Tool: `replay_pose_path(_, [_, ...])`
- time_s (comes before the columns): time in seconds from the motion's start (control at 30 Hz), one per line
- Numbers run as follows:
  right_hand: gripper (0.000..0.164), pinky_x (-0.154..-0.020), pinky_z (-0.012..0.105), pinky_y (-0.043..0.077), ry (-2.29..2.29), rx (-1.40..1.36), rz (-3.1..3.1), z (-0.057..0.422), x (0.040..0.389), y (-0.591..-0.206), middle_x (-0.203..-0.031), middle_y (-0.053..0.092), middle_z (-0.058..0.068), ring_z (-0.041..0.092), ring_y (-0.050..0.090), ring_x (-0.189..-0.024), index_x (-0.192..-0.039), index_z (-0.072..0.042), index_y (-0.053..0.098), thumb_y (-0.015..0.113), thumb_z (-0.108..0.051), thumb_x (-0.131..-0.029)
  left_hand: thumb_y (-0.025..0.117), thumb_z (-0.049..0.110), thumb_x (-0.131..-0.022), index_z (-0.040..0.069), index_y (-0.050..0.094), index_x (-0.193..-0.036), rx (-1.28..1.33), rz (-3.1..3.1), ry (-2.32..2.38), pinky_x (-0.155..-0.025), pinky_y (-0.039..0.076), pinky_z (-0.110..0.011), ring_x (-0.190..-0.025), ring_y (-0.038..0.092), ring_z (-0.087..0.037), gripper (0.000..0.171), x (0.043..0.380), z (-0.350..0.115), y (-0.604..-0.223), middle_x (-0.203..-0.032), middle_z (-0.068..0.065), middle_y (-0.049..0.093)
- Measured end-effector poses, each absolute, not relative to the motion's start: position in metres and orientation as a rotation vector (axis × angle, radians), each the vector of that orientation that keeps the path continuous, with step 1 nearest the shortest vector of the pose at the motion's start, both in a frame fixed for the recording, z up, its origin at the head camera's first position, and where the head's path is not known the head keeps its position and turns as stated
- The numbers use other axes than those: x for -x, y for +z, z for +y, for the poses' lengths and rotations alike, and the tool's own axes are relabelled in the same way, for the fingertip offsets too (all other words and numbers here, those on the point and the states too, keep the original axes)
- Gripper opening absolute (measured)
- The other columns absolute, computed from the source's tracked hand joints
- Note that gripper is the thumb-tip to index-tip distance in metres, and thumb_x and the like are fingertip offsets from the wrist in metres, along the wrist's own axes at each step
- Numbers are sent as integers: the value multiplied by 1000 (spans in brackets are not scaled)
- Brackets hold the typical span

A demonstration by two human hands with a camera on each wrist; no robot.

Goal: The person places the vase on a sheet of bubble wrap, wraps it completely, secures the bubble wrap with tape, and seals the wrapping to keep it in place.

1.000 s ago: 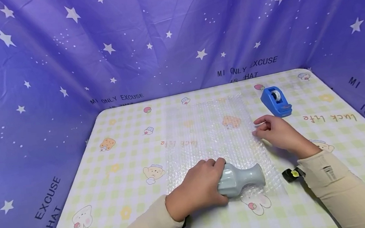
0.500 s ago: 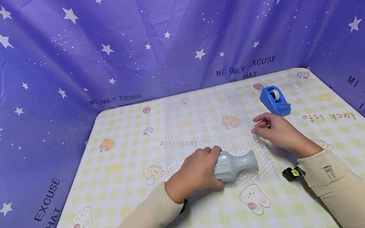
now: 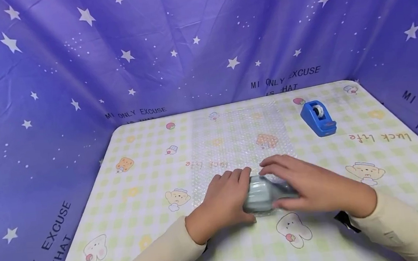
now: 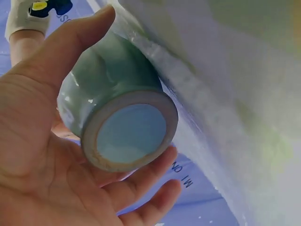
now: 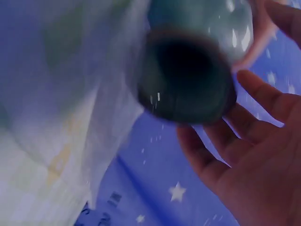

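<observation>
A pale green-grey glazed vase [image 3: 258,195] lies on its side on the near end of a clear bubble wrap sheet [image 3: 232,141]. My left hand [image 3: 223,200] holds its base end, thumb on the near side and fingers on the far side. In the left wrist view the round foot of the vase [image 4: 131,134] faces the camera. Over the neck reaches my right hand [image 3: 308,184], its thumb and fingers spread apart. The right wrist view, blurred, has the dark mouth of the vase [image 5: 186,80] beside those loosely bent fingers; firm contact cannot be made out.
A blue tape dispenser [image 3: 318,119] with a roll stands at the back right of the table. The table [image 3: 159,244] has a green checked cover with cartoon prints. Purple star-patterned curtains [image 3: 170,37] enclose the back and sides.
The vase and my left hand moved slightly away from me, and the near edge of the bubble wrap went with them. My right hand came from beside the sheet to the vase's neck.
</observation>
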State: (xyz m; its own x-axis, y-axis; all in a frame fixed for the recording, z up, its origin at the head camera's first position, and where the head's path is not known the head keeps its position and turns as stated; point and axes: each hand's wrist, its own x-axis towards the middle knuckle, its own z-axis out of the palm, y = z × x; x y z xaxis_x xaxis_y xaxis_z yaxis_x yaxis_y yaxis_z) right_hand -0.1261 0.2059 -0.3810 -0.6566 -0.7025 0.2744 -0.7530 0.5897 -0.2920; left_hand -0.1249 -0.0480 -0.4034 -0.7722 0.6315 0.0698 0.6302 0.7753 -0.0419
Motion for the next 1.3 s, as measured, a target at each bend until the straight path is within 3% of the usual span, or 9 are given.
replay_pose_path(0.23, [96,-100,50,50,364,-1318,-2631,193,111,-390,-152,49,4,22,55,-132,-145,-17,51,92,-55,-67,90,73,-54,11,43,-140,1032,-2768,110,-77,50,-37,-108,62,-20,116,114,-54,-405,-127,-1,58])
replay_pose_path(0.4, [105,-101,51,49,247,-1284,-2692,189,109,-394,-149,51,5,24,56,-130,-150,-13,47,93,-56,-65,89,71,-58,11,43,-139,1023,-2774,143,-76,49,-36,-103,62,-19,111,112,-55,-405,-124,-1,60])
replay_pose_path(0.87, [98,-98,50,50,154,-1211,-2654,181,112,-406,-140,57,11,29,62,-119,-138,-5,51,96,-47,-62,88,68,-60,12,46,-136,1040,-2717,158,-71,49,-35,-96,65,-18,103,113,-53,-406,-119,1,63])
replay_pose_path(1.3, [100,-101,50,52,188,-1249,-2635,185,118,-410,-142,56,17,31,64,-121,-143,2,46,94,-41,-66,88,53,-64,10,46,-144,1055,-2682,173,-77,46,-37,-100,66,-20,100,114,-54,-408,-124,-1,65])
